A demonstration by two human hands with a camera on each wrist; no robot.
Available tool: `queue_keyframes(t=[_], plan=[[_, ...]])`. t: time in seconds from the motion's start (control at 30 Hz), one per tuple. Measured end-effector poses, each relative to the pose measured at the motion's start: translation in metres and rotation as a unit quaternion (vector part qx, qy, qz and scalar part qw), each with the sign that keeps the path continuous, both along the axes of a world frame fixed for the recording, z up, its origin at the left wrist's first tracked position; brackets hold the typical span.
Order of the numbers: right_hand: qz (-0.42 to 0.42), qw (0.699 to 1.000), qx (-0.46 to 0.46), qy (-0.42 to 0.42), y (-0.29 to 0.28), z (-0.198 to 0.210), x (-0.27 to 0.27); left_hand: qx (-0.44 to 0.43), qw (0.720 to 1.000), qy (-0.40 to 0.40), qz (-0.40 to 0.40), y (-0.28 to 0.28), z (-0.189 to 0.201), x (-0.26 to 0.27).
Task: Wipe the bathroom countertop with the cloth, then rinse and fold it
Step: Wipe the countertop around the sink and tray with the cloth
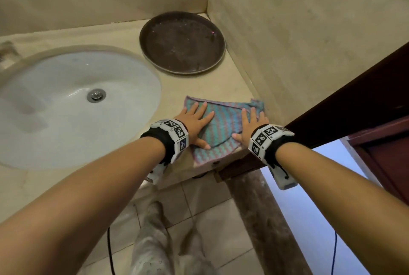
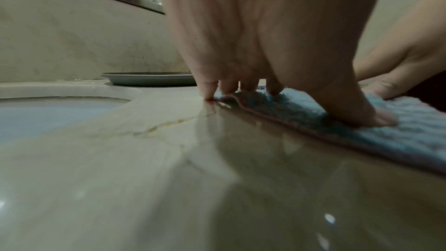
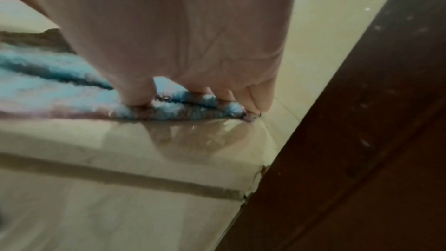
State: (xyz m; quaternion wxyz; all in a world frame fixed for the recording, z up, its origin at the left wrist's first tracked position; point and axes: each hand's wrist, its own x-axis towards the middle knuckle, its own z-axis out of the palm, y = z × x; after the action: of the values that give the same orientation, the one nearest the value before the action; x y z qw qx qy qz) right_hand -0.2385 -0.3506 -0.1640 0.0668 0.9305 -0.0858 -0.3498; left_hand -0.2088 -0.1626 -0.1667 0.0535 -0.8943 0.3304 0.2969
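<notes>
The teal-and-pink striped terry cloth (image 1: 218, 128) lies folded on the glossy beige stone countertop (image 1: 199, 85), at 3 o'clock from the white oval sink (image 1: 66, 106), flattened under left hand (image 1: 194, 123) and right hand (image 1: 251, 128), fingers straight, gripping nothing; so I judge wiping and rinsing done, folding nearly finished.

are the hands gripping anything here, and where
Nothing is gripped. Left hand and right hand press flat on the cloth's left and right sides.
</notes>
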Motion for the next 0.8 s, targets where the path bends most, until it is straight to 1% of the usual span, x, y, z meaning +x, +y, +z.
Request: queue_keyframes(t=[0.13,0.37,0.57,0.8], plan=[[0.013,1.0,-0.01,-0.009,0.0,-0.003,0.023,0.0,1.0,-0.001,-0.006,-0.002,0.0,0.026],[0.003,1.0,0.003,-0.024,0.014,-0.002,0.066,-0.016,1.0,-0.007,-0.014,0.001,0.0,0.068],[0.0,0.999,0.0,-0.037,0.026,-0.004,0.103,-0.012,0.999,-0.003,-0.04,0.001,0.0,0.092],[-0.006,1.0,0.008,-0.029,0.028,-0.003,0.123,-0.033,0.996,0.006,-0.08,0.007,-0.005,0.113]])
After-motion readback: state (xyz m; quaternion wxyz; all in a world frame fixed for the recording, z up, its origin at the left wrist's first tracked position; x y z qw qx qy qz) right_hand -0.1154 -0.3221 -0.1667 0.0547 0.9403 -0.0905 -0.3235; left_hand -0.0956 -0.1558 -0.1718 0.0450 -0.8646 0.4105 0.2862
